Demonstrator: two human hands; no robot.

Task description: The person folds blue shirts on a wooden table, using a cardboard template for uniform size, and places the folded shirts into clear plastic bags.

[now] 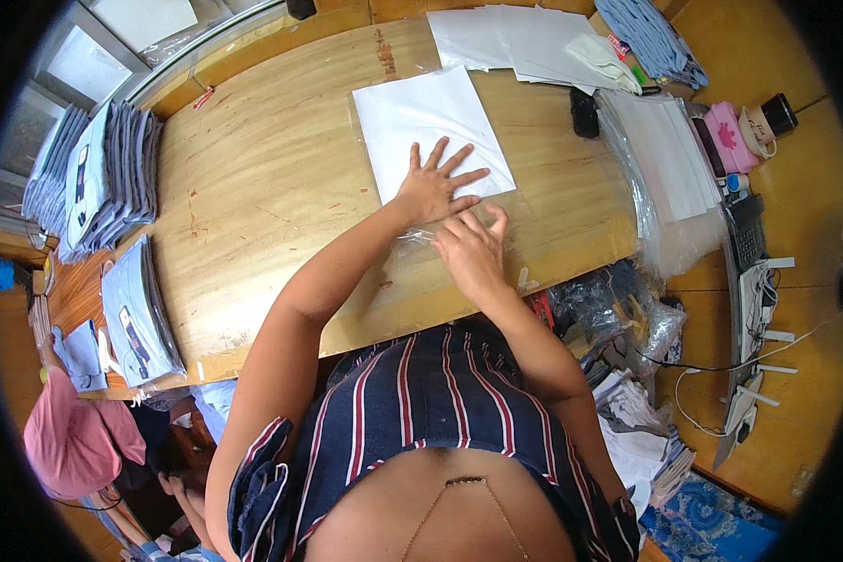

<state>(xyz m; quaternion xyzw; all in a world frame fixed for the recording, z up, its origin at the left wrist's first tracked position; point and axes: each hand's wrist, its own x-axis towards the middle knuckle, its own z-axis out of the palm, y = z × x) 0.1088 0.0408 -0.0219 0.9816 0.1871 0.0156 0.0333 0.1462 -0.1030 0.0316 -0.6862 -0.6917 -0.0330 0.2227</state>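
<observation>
Head view. A wooden table (281, 187) fills the centre of the frame. On it lies a white folded item in a clear plastic bag (431, 126), flat, with its near edge toward the person.

The left hand (433, 187) rests palm down on the near right part of the bagged item. Its fingers are spread and extended; they press flat and grasp nothing.

The right hand (473, 251) sits just beside the left hand, on the near side, at the open transparent end of the bag. Its fingers are bent toward the plastic flap and touch it; whether they pinch the film cannot be told.

To the left, stacks of bagged grey garments (103, 173) stand near the table edge, with one more stack (136, 314) at the near left corner. At the far edge lie loose white sheets (515, 37) and a folded blue-grey garment (651, 37). On the right side lies a pile of clear bags (670, 169), with a pink object (729, 136) and a calculator (747, 229) beyond it. Another person in a pink top (70, 440) is at the lower left.
</observation>
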